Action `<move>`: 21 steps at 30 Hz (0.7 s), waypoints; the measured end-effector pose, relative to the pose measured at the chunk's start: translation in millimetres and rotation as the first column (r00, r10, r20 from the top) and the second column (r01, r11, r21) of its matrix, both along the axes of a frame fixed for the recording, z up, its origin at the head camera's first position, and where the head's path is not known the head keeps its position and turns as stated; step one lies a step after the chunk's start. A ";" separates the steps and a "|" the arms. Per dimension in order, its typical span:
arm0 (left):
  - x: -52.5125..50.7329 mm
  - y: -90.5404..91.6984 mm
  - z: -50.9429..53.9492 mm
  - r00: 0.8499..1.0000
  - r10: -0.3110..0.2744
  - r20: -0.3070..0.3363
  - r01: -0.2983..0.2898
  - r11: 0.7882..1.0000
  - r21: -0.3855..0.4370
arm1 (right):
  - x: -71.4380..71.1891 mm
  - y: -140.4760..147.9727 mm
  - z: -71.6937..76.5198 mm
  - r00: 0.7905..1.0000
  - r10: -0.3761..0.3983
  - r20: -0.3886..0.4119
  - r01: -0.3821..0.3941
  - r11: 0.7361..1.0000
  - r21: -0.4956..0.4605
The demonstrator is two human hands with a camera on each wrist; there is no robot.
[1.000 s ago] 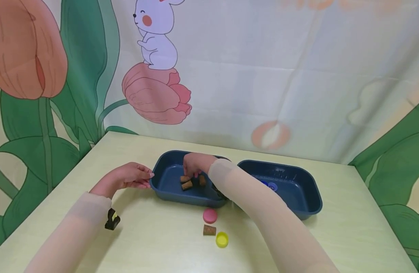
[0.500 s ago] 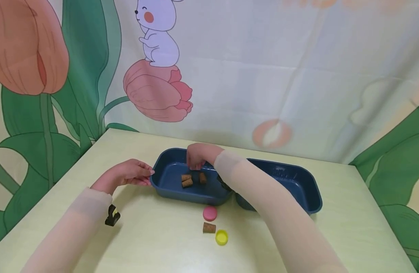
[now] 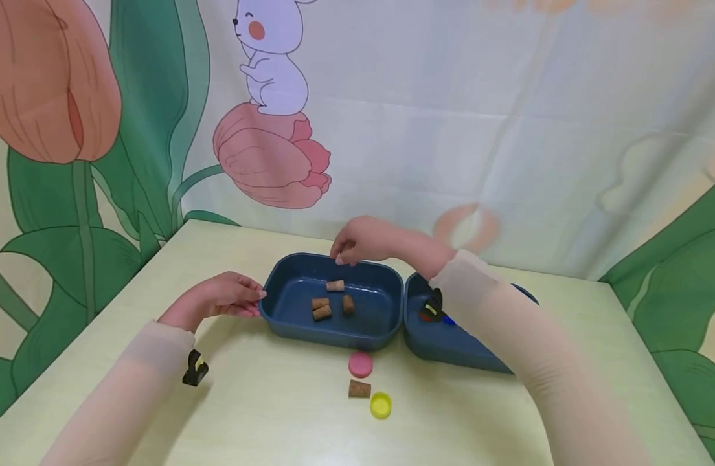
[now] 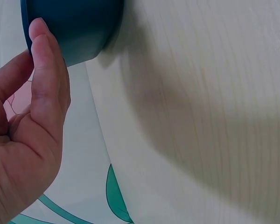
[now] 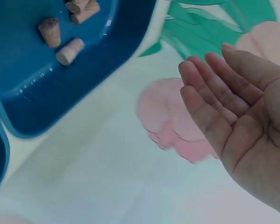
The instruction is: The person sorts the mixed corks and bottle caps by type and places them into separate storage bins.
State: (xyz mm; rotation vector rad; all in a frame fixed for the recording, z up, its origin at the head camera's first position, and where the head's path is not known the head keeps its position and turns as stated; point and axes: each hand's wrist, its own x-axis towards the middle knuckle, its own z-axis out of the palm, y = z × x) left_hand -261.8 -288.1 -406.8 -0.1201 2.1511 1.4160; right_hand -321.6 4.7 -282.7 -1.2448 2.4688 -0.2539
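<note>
At the left end of the left blue tray (image 3: 328, 333), my left hand (image 3: 226, 294) pinches the rim between thumb and fingers. The left wrist view shows its fingers (image 4: 44, 79) against the outer wall. My right hand (image 3: 363, 239) hovers over the tray's back edge, fingers loosely bent and holding nothing; the palm (image 5: 252, 135) is bare in the right wrist view. Several corks lie in the tray: a paler cork (image 3: 335, 285) near the back, a darker cork (image 3: 348, 304) in the middle, and a touching pair with one cork (image 3: 322, 312) in front.
A second blue tray (image 3: 439, 353) stands close on the right, partly hidden by my right sleeve, with small red and blue pieces inside. In front of the trays lie a pink cap (image 3: 360, 364), a cork (image 3: 359, 389) and a yellow cap (image 3: 381, 405). A printed curtain (image 3: 381, 129) hangs behind.
My right hand has risen out of the left tray, backward and to the right. The paler cork now shows near the tray's back. My left hand has kept its place on the rim.
</note>
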 end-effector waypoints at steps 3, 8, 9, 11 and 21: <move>-0.9 -0.1 0.1 1.000 -0.001 -0.007 0.001 1.000 -0.001 | 15.9 19.9 15.2 1.000 0.004 -0.004 -0.004 0.999 -0.051; -0.6 0.3 -0.1 1.000 0.003 -0.004 -0.003 1.000 0.008 | 42.0 50.1 30.1 1.000 -0.016 -0.013 0.015 0.995 -0.098; 0.0 1.0 -0.3 1.000 0.004 -0.002 -0.004 1.000 0.009 | 47.6 56.5 31.3 1.000 -0.019 -0.013 0.018 0.994 -0.109; 1.2 2.0 -0.8 1.000 0.002 0.002 -0.002 1.000 0.007 | 57.7 69.9 30.9 0.999 -0.041 0.005 0.041 0.991 -0.128; 0.7 2.8 0.9 1.000 -0.011 0.003 0.011 1.000 0.007 | 91.8 130.2 7.9 0.990 -0.113 0.079 0.128 0.968 -0.216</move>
